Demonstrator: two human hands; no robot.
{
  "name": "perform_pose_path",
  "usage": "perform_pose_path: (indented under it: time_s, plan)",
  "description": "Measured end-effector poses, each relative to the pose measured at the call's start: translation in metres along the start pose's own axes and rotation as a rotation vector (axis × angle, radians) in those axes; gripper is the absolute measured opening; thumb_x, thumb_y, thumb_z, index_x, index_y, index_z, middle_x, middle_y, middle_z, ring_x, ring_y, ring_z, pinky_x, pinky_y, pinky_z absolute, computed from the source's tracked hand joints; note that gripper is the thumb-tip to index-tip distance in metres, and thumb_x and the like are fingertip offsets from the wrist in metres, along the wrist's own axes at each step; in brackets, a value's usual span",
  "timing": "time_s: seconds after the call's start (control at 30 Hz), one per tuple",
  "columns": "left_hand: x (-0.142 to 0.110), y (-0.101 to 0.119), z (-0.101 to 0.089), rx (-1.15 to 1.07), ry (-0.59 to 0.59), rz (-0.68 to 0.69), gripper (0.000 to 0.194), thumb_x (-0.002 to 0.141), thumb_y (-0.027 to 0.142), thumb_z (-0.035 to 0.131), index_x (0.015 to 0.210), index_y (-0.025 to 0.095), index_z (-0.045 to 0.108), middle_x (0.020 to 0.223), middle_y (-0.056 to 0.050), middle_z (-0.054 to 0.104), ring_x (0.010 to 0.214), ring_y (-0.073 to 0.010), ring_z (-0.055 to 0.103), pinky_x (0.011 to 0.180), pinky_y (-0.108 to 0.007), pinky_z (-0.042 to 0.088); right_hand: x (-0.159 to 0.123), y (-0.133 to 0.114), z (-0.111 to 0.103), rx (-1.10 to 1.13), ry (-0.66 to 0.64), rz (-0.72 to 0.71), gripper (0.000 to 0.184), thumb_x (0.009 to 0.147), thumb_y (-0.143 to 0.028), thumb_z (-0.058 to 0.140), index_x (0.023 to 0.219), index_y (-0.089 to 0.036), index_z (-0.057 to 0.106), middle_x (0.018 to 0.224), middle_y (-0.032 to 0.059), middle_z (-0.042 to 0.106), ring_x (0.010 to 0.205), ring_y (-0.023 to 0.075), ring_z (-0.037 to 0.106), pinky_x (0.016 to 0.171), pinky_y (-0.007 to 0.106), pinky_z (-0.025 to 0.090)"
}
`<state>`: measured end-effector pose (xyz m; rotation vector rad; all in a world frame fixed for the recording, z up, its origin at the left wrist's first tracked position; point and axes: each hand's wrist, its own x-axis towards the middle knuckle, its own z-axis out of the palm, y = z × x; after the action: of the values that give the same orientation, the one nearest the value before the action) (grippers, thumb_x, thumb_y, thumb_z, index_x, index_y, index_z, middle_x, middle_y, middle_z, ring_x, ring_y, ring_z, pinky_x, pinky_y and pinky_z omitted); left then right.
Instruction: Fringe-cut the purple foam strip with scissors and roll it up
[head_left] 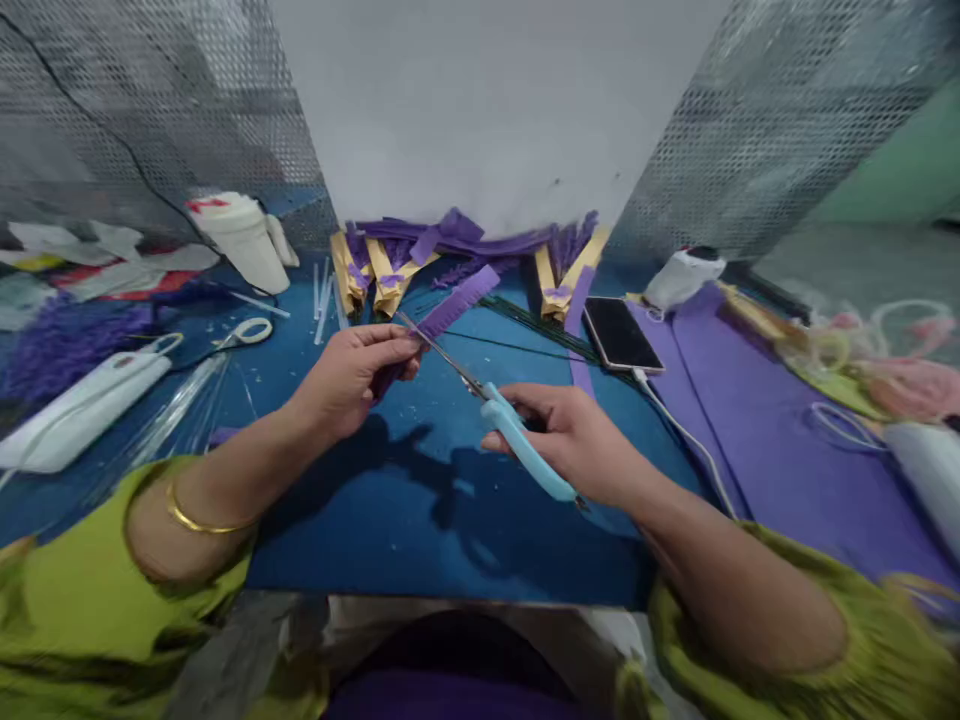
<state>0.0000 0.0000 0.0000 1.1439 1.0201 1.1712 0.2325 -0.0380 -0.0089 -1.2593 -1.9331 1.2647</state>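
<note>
My left hand pinches a purple paper strip above the middle of the table. The strip's free end slants up to the right, and fine cuts seem to run along its edge. Around the light-blue handles of a pair of scissors my right hand is closed. The scissor blades point up and left, and their tips lie against the strip beside my left fingertips. Whether the blades are fully closed is hard to make out. Dark shadows of both hands fall on the blue table below.
Small bouquets in tan paper stand along the back. Green wire stems and a phone with a white cable lie right of centre. Purple sheets cover the right side. A glue gun or similar white device and a power strip sit left.
</note>
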Motion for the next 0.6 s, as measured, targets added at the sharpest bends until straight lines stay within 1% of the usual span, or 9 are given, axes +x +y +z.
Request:
perform_pose_path:
  time_s: [0.17,0.27,0.33,0.43,0.6]
  plan:
    - [-0.0004,0.001,0.0014,0.004,-0.015,-0.003,0.015,0.068,0.023,0.076,0.06,0.015,0.067,0.055,0.001,0.059,0.053,-0.0084,0.05,0.053,-0.02,0.036,-0.0019,-0.0011,-0.0013,0.013,-0.006,-0.018,0.024,0.079,-0.041,0.072,0.082,-0.019,0.063,0.065,-0.0047,0.043,0.059,0.0097,0.034,0.053,0.025,0.027]
    - [0.0001,0.0007,0.0015,-0.013,-0.016,-0.006,0.013,0.066,0.022,0.077,0.06,0.015,0.068,0.056,0.001,0.059,0.054,-0.0084,0.05,0.053,-0.02,0.037,-0.0009,-0.0005,-0.0009,0.026,-0.012,-0.019,0.025,0.079,-0.041,0.071,0.082,-0.018,0.063,0.063,-0.0049,0.041,0.057,0.0096,0.032,0.051,0.025,0.025]
    - [0.0004,0.0003,0.0013,-0.022,-0.016,-0.01,0.013,0.066,0.022,0.078,0.061,0.015,0.068,0.056,0.001,0.059,0.054,-0.0082,0.051,0.054,-0.02,0.039,-0.0002,0.0002,-0.0009,0.035,-0.013,-0.021,0.025,0.079,-0.041,0.072,0.084,-0.018,0.064,0.063,-0.0048,0.041,0.057,0.0097,0.032,0.051,0.025,0.025]
    - [0.0007,-0.0004,0.0004,-0.042,-0.01,-0.023,0.012,0.066,0.023,0.079,0.065,0.015,0.07,0.059,0.002,0.06,0.056,-0.0082,0.053,0.057,-0.019,0.041,0.0001,0.0011,-0.0022,0.051,-0.01,-0.015,0.026,0.078,-0.041,0.072,0.088,-0.018,0.066,0.064,-0.0045,0.041,0.057,0.0097,0.032,0.051,0.025,0.025]
    - [0.0006,-0.0008,0.0001,-0.032,0.016,-0.033,0.015,0.066,0.025,0.081,0.071,0.015,0.071,0.062,0.001,0.064,0.058,-0.0089,0.056,0.057,-0.019,0.041,-0.0007,0.0019,-0.0048,0.071,0.013,0.031,0.025,0.077,-0.04,0.072,0.088,-0.018,0.066,0.064,-0.0043,0.043,0.056,0.0094,0.032,0.05,0.025,0.026]
